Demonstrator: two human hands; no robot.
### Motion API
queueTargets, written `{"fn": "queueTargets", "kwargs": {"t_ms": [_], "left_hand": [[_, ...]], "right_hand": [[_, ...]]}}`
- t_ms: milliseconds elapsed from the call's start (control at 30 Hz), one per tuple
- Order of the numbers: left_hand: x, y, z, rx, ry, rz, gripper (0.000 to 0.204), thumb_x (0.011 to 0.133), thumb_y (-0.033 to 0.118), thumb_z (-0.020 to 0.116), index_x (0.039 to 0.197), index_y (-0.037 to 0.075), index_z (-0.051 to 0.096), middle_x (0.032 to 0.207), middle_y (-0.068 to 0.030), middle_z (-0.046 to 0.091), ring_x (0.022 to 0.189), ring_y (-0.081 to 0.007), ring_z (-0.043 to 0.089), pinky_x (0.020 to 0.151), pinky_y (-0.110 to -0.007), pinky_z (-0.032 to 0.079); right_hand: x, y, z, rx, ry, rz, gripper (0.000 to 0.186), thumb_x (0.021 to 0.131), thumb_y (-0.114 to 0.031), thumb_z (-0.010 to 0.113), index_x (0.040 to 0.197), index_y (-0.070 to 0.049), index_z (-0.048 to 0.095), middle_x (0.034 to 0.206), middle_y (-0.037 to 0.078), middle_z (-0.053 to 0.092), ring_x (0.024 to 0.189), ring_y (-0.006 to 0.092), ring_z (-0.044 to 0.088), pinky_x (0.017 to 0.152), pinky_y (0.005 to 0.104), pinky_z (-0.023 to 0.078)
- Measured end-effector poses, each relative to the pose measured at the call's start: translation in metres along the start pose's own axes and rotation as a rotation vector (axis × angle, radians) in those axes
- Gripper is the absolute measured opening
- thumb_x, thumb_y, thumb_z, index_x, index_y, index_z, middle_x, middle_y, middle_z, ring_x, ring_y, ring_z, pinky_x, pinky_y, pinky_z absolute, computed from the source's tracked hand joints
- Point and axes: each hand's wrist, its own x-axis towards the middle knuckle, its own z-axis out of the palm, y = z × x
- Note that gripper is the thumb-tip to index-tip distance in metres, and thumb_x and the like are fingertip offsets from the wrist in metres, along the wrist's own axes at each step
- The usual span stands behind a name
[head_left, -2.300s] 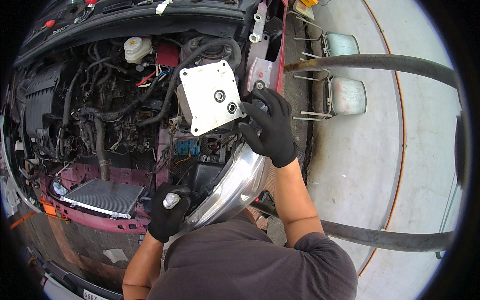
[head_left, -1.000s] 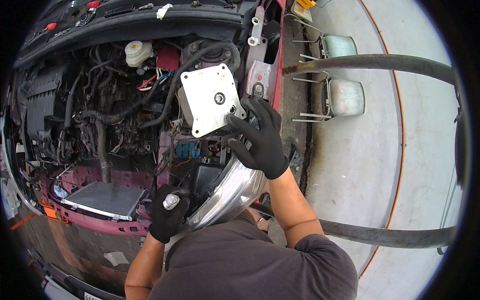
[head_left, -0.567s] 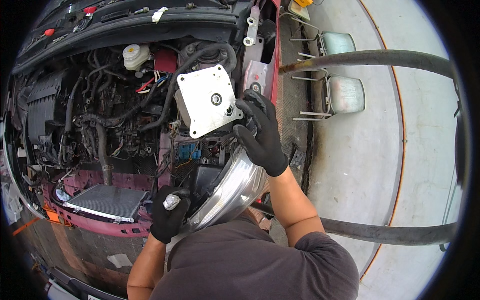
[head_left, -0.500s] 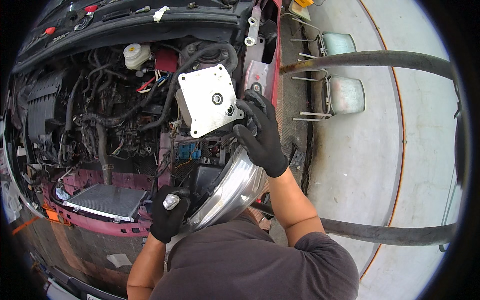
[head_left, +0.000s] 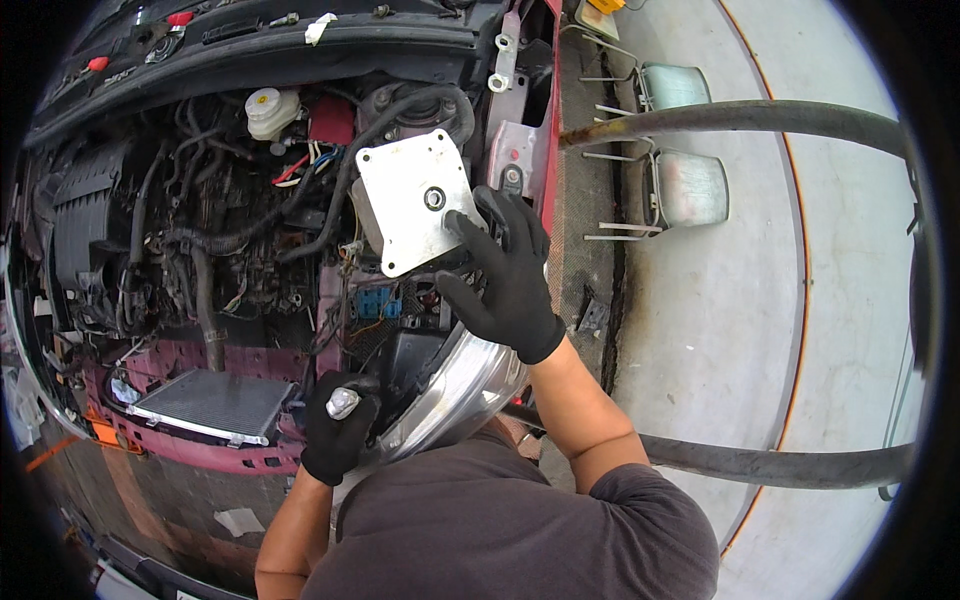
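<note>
My right hand (head_left: 505, 285) in a black glove has its fingers spread and curved over the lower right part of a flat silver metal plate (head_left: 405, 205). One fingertip is on or just over the plate below its central ringed hole, covering the smaller lower hole. The plate lies tilted over the right side of an open engine bay, with holes at its corners. My gloved left hand (head_left: 335, 435) is closed around a small crumpled silver object (head_left: 342, 403), perhaps a tube, beside the headlight (head_left: 445, 390).
The engine bay holds hoses, a white reservoir (head_left: 270, 113), a red part (head_left: 331, 120) and a radiator-like core (head_left: 210, 400). Small tools lie along the upper dark panel. At right are chairs (head_left: 690, 188), two curved dark bars (head_left: 760, 122) and an orange cord (head_left: 805, 280).
My right hand has moved left from beside the plate's edge, reaching onto the plate, and its fingers now hide the lower hole. My left hand keeps its grip in nearly the same spot.
</note>
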Motion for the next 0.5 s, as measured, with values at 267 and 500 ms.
{"fn": "queueTargets", "kwargs": {"t_ms": [267,500], "left_hand": [[0.001,0.0,0.0,0.065,0.004,0.011,0.022,0.086,0.002,0.071,0.107,0.005,0.067,0.096,-0.0056,0.067,0.086,-0.0157,0.063,0.078,-0.032,0.05],[0.005,0.012,0.005,0.082,-0.02,0.043,0.02,0.086,0.002,0.07,0.106,0.004,0.067,0.093,-0.0049,0.067,0.083,-0.0149,0.063,0.076,-0.032,0.05]], "right_hand": [[-0.021,0.028,0.004,0.349,0.197,0.046,0.067,0.091,-0.046,0.071,0.145,-0.01,0.055,0.153,0.022,0.046,0.14,0.0393,0.044,0.113,0.0543,0.038],[0.009,0.011,-0.007,1.448,0.281,0.133,0.079,0.098,-0.026,0.069,0.161,-0.009,0.024,0.156,0.012,0.037,0.133,0.0264,0.052,0.112,0.0472,0.049]]}}
